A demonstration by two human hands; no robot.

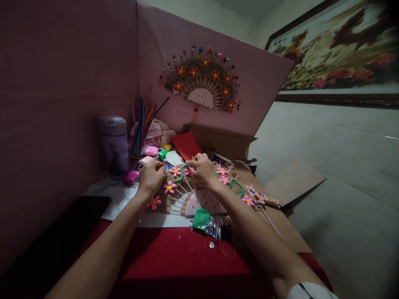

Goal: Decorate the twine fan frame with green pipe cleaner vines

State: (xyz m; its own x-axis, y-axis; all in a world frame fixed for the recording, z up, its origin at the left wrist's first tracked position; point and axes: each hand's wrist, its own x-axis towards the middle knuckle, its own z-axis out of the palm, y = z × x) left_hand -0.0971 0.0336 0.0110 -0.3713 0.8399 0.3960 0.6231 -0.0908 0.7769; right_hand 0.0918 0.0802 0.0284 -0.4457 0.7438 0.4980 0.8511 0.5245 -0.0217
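Note:
A half-round woven fan (174,199) with bare wooden ribs lies on a white sheet in front of me. Pink clay flowers (169,187) with yellow centres and a wavy green clay strip (180,178) decorate its band. At the fan's upper left edge, my left hand (151,176) is closed in a pinch; what sits between its fingertips is hidden. My right hand (204,169) reaches over the fan's top, its fingers closed at the end of the green strip. Against the near edge rests an opened packet of green clay (201,218).
A finished-looking fan (202,79) with orange flowers and bead-tipped edge hangs on the pink board. At left stand a purple tumbler (114,145) and pipe cleaners (145,124). Clay packets, red paper (187,145) and cardboard (224,139) lie behind; a red cloth (162,257) covers the table.

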